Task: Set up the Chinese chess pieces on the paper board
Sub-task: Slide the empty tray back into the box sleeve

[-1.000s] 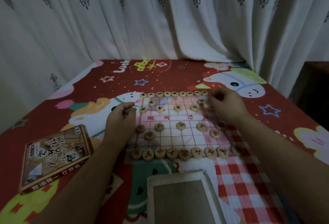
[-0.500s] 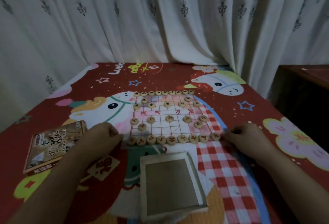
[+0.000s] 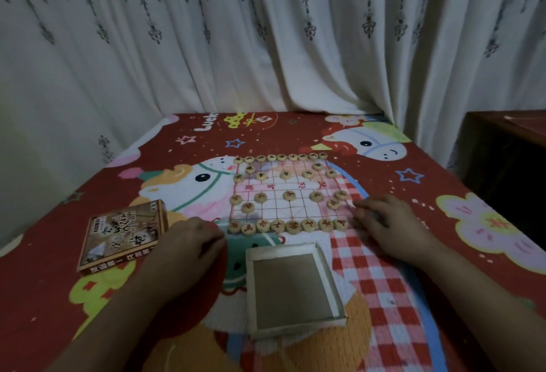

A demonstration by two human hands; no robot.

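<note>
I see chess pieces [image 3: 289,195] in rows on paper board [image 3: 277,207]. My left hand [image 3: 192,238] left of it, fingers curled, can't tell if holding; right hand [image 3: 387,221] right of it, fingers relaxed, empty.

Cardboard tray [image 3: 280,251] is sitting just before the paper board [image 3: 283,187], blocking the near approach; printed box [image 3: 124,233] is crowding the left; cloth [image 3: 266,132] beyond is lying open.

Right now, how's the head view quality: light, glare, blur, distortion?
Head view: dim, flat light, no glare on the paper board; wide-angle bowing in the curtain folds toward the edges; fingertips of the right hand slightly smeared; far-row pieces too small to read.
</note>
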